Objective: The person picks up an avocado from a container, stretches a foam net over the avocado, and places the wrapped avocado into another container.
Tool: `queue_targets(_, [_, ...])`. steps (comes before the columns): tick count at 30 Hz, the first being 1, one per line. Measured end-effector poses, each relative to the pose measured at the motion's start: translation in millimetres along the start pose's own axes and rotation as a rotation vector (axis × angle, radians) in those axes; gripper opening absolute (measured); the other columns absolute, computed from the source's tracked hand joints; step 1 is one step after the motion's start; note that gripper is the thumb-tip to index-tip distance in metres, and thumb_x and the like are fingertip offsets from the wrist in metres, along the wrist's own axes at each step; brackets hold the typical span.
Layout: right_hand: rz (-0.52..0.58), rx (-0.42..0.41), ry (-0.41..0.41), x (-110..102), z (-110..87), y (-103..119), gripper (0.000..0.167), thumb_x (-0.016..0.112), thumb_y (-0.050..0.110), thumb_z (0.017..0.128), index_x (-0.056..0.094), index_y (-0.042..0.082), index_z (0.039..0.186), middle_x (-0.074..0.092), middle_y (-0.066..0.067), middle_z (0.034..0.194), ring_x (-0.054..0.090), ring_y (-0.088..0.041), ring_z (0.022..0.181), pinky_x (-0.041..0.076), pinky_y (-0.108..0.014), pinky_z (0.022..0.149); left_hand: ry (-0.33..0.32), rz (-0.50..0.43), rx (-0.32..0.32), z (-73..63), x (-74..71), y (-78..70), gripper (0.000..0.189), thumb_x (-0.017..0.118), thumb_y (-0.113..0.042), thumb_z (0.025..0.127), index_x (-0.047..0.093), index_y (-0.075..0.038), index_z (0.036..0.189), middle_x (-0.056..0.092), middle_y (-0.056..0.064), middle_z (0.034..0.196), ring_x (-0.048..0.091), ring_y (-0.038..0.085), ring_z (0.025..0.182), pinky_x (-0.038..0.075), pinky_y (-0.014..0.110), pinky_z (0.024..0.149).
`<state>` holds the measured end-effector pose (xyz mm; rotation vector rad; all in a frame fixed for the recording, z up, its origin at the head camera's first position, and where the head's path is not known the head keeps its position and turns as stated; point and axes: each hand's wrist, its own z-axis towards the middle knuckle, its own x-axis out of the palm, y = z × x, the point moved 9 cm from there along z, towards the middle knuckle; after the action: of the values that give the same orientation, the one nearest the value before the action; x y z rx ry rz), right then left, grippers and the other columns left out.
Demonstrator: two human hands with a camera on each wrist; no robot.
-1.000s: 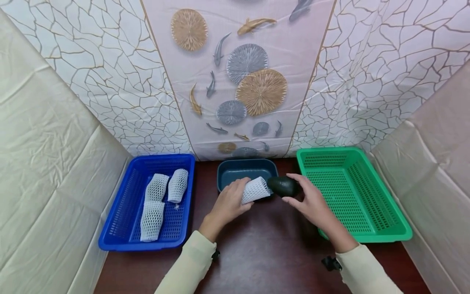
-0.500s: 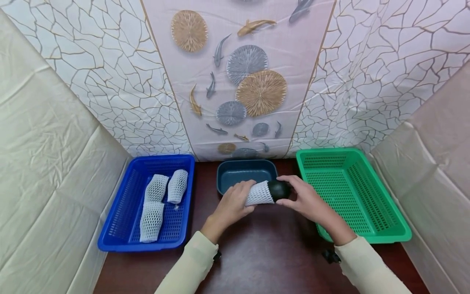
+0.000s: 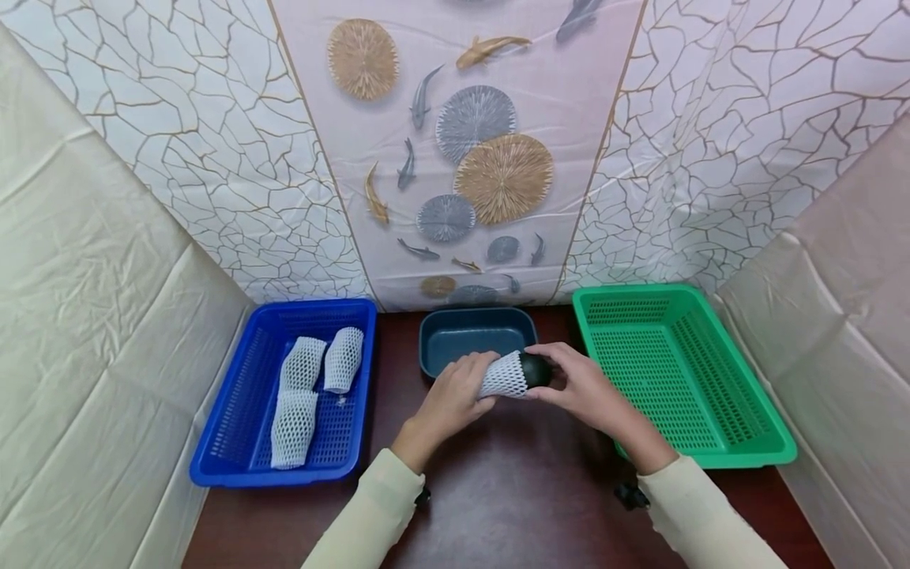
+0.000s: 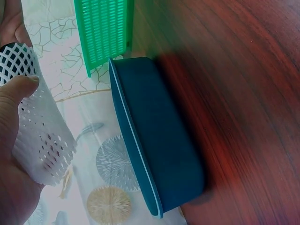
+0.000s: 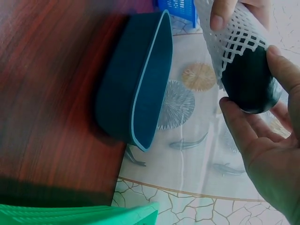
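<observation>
My left hand (image 3: 455, 395) grips a white foam net sleeve (image 3: 505, 375) with its thumb laid along the mesh. A dark green avocado (image 3: 536, 370) sits partly inside the sleeve's right end. In the right wrist view, the mesh edge lies around the avocado (image 5: 251, 77), whose rounded end sticks out. My right hand (image 3: 579, 387) pinches that bare end between thumb and fingers. Both hands are above the table, just in front of the dark teal tray (image 3: 430, 367).
A blue basket (image 3: 202, 468) at left holds 3 white foam net sleeves (image 3: 295, 428), bulging as if filled; their contents are hard to see. At right stands a green basket (image 3: 782, 454). Patterned cloth (image 3: 398, 126) hangs behind the dark red table (image 3: 512, 490).
The avocado, apart from the sleeve's mouth a second ago, has moved left into the sleeve with my right hand. The left hand has shifted slightly right. Baskets and tray stay put.
</observation>
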<state>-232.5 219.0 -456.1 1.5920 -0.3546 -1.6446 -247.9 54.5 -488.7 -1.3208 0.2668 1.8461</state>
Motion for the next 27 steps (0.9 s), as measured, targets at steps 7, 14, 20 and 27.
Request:
queue_targets(7, [0.094, 0.004, 0.023, 3, -1.6, -3, 0.060, 0.082, 0.020, 0.090, 0.056, 0.016, 0.144, 0.059, -0.010, 0.137, 0.066, -0.029, 0.120, 0.058, -0.043, 0.095, 0.014, -0.030, -0.006, -1.2, -0.7, -2.9, 0.064, 0.082, -0.020, 0.088, 0.050, -0.008, 0.141, 0.066, 0.008, 0.130, 0.065, 0.022, 0.108, 0.056, 0.041, 0.095])
queue_targets(14, [0.170, 0.024, 0.065, 3, -2.7, -5, 0.052, 0.078, 0.017, 0.093, 0.058, 0.015, 0.141, 0.060, -0.011, 0.137, 0.066, -0.030, 0.120, 0.057, -0.045, 0.096, 0.042, -0.067, -0.025, -1.5, 1.4, -4.1, 0.068, 0.083, -0.021, 0.087, 0.048, -0.009, 0.144, 0.064, 0.008, 0.132, 0.063, 0.021, 0.111, 0.054, 0.040, 0.100])
queue_targets(20, [0.039, 0.019, 0.067, 7, 0.1, 0, 0.051, 0.080, 0.019, 0.091, 0.062, 0.011, 0.138, 0.065, -0.011, 0.132, 0.070, -0.026, 0.111, 0.061, -0.038, 0.088, 0.073, -0.102, -0.026, -1.8, 8.0, -6.3, 0.076, 0.087, -0.027, 0.084, 0.046, -0.008, 0.145, 0.063, 0.009, 0.133, 0.062, 0.021, 0.113, 0.053, 0.041, 0.102])
queue_targets(27, [-0.047, 0.015, 0.122, 12, 6.2, 7, 0.051, 0.078, 0.015, 0.092, 0.061, 0.006, 0.139, 0.067, -0.013, 0.131, 0.070, -0.024, 0.106, 0.061, -0.039, 0.085, 0.096, -0.120, -0.035, -2.2, 14.0, -8.1, 0.080, 0.087, -0.029, 0.084, 0.044, -0.007, 0.147, 0.062, 0.009, 0.135, 0.061, 0.021, 0.115, 0.052, 0.041, 0.104])
